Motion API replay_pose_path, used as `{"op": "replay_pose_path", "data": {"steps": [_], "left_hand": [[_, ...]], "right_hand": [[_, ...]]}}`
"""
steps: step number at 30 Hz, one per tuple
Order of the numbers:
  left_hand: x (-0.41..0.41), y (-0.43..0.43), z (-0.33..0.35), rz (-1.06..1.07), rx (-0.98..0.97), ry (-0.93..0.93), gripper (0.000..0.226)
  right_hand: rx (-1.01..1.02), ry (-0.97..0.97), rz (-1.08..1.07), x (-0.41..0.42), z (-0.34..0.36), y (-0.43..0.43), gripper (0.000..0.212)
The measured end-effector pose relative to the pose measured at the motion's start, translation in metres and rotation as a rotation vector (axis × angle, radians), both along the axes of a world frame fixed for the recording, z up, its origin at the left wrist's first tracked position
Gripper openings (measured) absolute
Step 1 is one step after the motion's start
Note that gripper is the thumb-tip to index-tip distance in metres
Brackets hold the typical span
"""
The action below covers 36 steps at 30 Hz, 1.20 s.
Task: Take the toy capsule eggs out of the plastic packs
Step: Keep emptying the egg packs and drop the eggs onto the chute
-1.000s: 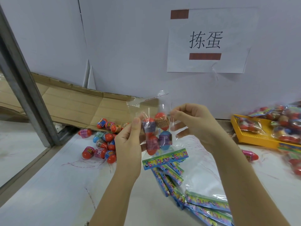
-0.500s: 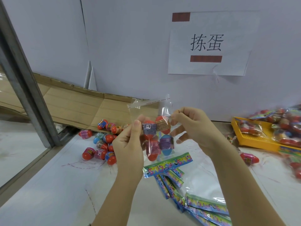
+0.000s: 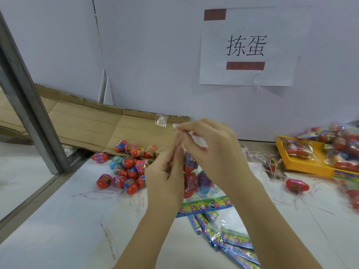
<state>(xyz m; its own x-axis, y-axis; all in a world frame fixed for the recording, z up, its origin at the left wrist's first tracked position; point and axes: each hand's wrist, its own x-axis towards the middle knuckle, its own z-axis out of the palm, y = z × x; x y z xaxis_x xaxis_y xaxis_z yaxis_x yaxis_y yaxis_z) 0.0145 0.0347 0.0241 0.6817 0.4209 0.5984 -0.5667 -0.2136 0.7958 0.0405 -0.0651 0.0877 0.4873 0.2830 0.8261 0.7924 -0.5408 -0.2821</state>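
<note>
The plastic pack (image 3: 196, 191), toy capsule eggs (image 3: 205, 183) hanging inside, is being pinched at its top by the left hand (image 3: 167, 177) and right hand (image 3: 211, 150) above the surface (image 3: 58, 220), well in from its left edge, evidently for tearing open.

Left hand (image 3: 166, 172), right hand (image 3: 212, 152) together, seemingly pinch-gripped.

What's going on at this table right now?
A person appears to be opening a plastic pack that has toy capsule eggs inside. The left hand and right hand both pinch its clear top, holding it up over the table. A pile of loose eggs lies to the left, emptied packs lie in front, and a yellow tray of full packs sits on the right.
</note>
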Motion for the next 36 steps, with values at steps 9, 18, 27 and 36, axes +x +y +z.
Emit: {"op": "replay_pose_path", "data": {"steps": [9, 18, 27, 36], "left_hand": [[-0.003, 0.003, -0.001, 0.147, 0.362, -0.043, 0.046], [-0.001, 0.005, -0.004, 0.139, 0.414, -0.098, 0.042], [0.001, 0.004, -0.005, 0.098, 0.329, -0.039, 0.043], [-0.003, 0.005, 0.001, 0.144, 0.451, -0.086, 0.043]], "right_hand": [[-0.06, -0.124, -0.087, 0.003, 0.002, -0.009, 0.01], [0.012, -0.144, -0.168, 0.009, -0.003, -0.01, 0.007], [-0.074, 0.038, -0.041, 0.002, 0.006, -0.021, 0.011], [-0.072, -0.17, -0.152, 0.004, 0.002, -0.013, 0.007]]}}
